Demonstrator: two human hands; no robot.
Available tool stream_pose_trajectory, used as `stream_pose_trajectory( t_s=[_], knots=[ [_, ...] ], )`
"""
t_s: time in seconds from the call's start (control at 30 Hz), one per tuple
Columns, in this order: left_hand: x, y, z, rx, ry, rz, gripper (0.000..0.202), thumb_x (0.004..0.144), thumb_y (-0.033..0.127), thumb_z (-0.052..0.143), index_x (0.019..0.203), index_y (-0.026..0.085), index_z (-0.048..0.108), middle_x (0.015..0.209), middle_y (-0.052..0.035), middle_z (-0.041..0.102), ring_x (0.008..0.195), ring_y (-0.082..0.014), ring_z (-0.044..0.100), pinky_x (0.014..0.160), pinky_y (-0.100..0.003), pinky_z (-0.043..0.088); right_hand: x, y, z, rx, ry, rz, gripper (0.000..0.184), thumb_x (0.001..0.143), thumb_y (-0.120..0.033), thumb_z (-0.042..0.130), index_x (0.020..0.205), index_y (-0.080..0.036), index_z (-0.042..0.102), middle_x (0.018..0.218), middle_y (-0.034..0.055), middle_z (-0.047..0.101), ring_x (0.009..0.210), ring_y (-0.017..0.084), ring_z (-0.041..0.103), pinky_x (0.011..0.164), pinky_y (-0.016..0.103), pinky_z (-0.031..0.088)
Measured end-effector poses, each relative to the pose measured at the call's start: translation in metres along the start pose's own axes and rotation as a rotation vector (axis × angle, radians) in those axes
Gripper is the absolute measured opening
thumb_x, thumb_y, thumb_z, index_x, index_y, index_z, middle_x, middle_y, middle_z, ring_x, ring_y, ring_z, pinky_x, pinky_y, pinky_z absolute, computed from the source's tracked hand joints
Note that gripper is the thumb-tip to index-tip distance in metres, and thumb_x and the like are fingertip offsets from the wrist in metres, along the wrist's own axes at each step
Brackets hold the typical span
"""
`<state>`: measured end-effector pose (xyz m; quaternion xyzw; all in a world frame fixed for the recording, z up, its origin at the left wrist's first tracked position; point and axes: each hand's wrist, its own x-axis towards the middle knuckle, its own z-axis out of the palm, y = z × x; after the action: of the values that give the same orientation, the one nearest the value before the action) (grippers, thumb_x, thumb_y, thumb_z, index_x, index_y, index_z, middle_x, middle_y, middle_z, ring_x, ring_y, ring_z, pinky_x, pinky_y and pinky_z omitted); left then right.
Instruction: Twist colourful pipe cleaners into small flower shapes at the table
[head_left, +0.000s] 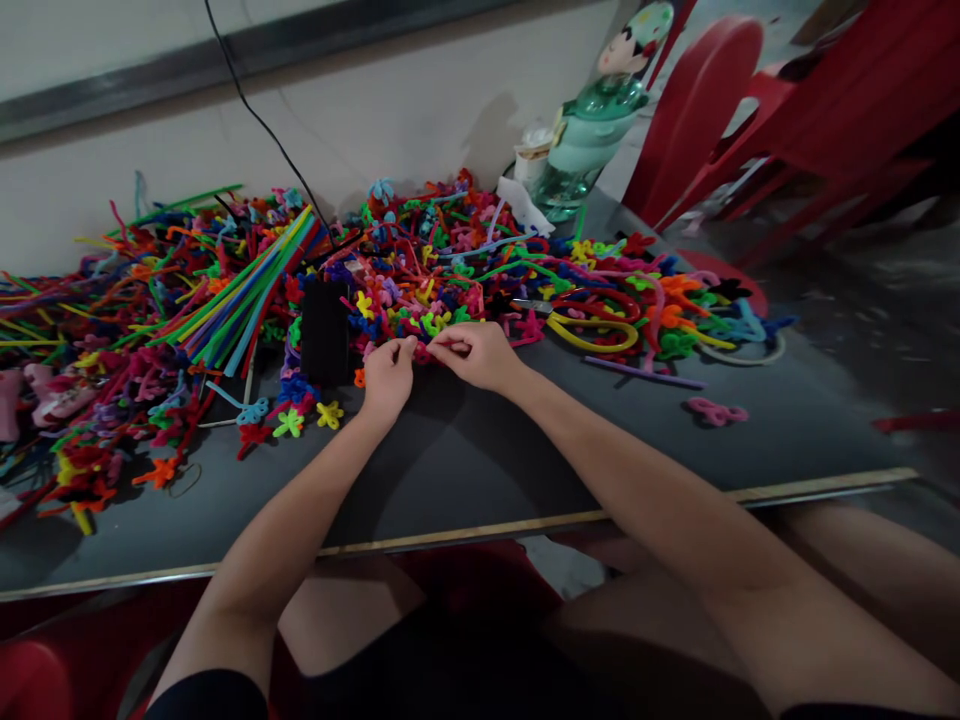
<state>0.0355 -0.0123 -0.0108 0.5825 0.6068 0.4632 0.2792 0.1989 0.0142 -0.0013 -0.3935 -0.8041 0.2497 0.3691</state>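
Observation:
My left hand (388,378) and my right hand (481,355) meet at the front edge of a pile of pipe-cleaner shapes (420,255). Both are closed, thumb against fingertips, their tips almost touching. A bit of pink-red fuzz shows between them, but whether it is held or lies behind them I cannot tell. Left of my left hand stands a black block-like object (325,332). Scissors (592,328) with yellow and red handles lie to the right of my right hand. Small pipe-cleaner flowers, one yellow (329,415) and one light green (289,423), rest near my left wrist.
A bundle of straight pipe cleaners (247,290) leans on the left heap. At the back right stands a green bottle (589,150) with a doll-like top. A pink looped piece (717,411) lies on the dark table (480,470). Red chairs (701,110) stand beyond; a black cable hangs behind.

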Motion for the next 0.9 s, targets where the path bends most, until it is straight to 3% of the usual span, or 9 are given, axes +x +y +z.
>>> stream_pose_trajectory(
  t_s=[0.1, 0.23, 0.47, 0.57, 0.63, 0.67, 0.77, 0.9],
  knots=[
    [-0.002, -0.001, 0.002, 0.027, 0.054, 0.017, 0.037, 0.09, 0.034, 0.053, 0.057, 0.018, 0.053, 0.05, 0.0058, 0.047, 0.052, -0.0103, 0.044, 0.097, -0.04, 0.04, -0.002, -0.004, 0.006, -0.112, 0.031, -0.022, 0.027, 0.088, -0.037, 0.053, 0.083, -0.016, 0.071, 0.081, 0.0068, 0.07, 0.07, 0.015, 0.061, 0.063, 0.026, 0.043],
    [-0.002, -0.002, 0.002, 0.039, 0.057, 0.02, 0.036, 0.09, 0.032, 0.053, 0.058, 0.017, 0.056, 0.05, 0.0062, 0.048, 0.053, -0.0101, 0.047, 0.105, -0.043, 0.033, -0.006, -0.006, 0.013, -0.239, 0.099, 0.005, 0.028, 0.09, -0.037, 0.051, 0.085, -0.017, 0.07, 0.086, 0.0073, 0.072, 0.076, 0.017, 0.065, 0.063, 0.026, 0.043],
    [-0.003, 0.001, -0.002, 0.093, 0.043, 0.042, 0.031, 0.092, 0.035, 0.049, 0.069, 0.018, 0.062, 0.062, 0.0003, 0.059, 0.06, -0.0138, 0.055, 0.083, -0.036, 0.047, -0.007, 0.0, 0.016, -0.252, 0.137, -0.044, 0.029, 0.092, -0.038, 0.049, 0.086, -0.017, 0.069, 0.087, 0.0087, 0.072, 0.079, 0.018, 0.065, 0.064, 0.027, 0.043],
    [0.004, 0.003, -0.021, 0.221, 0.15, 0.252, 0.028, 0.094, 0.034, 0.044, 0.086, 0.017, 0.064, 0.084, -0.0078, 0.067, 0.08, -0.0187, 0.062, 0.081, -0.035, 0.049, -0.006, 0.006, 0.014, -0.19, 0.183, -0.033, 0.028, 0.091, -0.037, 0.05, 0.084, -0.017, 0.069, 0.085, 0.0091, 0.071, 0.073, 0.018, 0.063, 0.064, 0.028, 0.044],
    [0.014, -0.001, -0.039, 0.381, 0.279, 0.402, 0.024, 0.088, 0.034, 0.053, 0.102, 0.017, 0.063, 0.108, -0.0147, 0.064, 0.108, -0.0261, 0.059, 0.096, -0.042, 0.046, -0.005, 0.01, 0.012, -0.166, 0.212, -0.011, 0.028, 0.09, -0.038, 0.052, 0.083, -0.017, 0.069, 0.078, 0.0076, 0.069, 0.065, 0.016, 0.06, 0.062, 0.028, 0.043],
    [0.019, -0.006, -0.047, 0.453, 0.352, 0.403, 0.036, 0.082, 0.035, 0.061, 0.113, 0.015, 0.059, 0.123, -0.0187, 0.058, 0.121, -0.0314, 0.051, 0.103, -0.047, 0.041, -0.005, 0.011, 0.011, -0.161, 0.219, -0.006, 0.028, 0.09, -0.038, 0.052, 0.083, -0.017, 0.069, 0.073, 0.0065, 0.067, 0.062, 0.015, 0.058, 0.06, 0.028, 0.043],
    [0.034, -0.023, -0.067, 0.574, 0.535, 0.227, 0.075, 0.066, 0.04, 0.074, 0.128, 0.009, 0.047, 0.132, -0.0277, 0.048, 0.13, -0.0447, 0.04, 0.106, -0.062, 0.035, -0.005, 0.012, 0.011, -0.163, 0.221, -0.023, 0.028, 0.089, -0.038, 0.053, 0.082, -0.016, 0.07, 0.062, 0.0037, 0.06, 0.058, 0.015, 0.053, 0.059, 0.028, 0.04],
    [0.041, -0.031, -0.076, 0.624, 0.458, 0.016, 0.08, 0.06, 0.045, 0.074, 0.125, 0.005, 0.049, 0.12, -0.03, 0.053, 0.125, -0.0503, 0.04, 0.099, -0.07, 0.037, -0.006, 0.011, 0.012, -0.179, 0.175, -0.045, 0.028, 0.089, -0.037, 0.053, 0.081, -0.016, 0.07, 0.062, 0.003, 0.058, 0.058, 0.014, 0.051, 0.059, 0.028, 0.038]
  ],
)
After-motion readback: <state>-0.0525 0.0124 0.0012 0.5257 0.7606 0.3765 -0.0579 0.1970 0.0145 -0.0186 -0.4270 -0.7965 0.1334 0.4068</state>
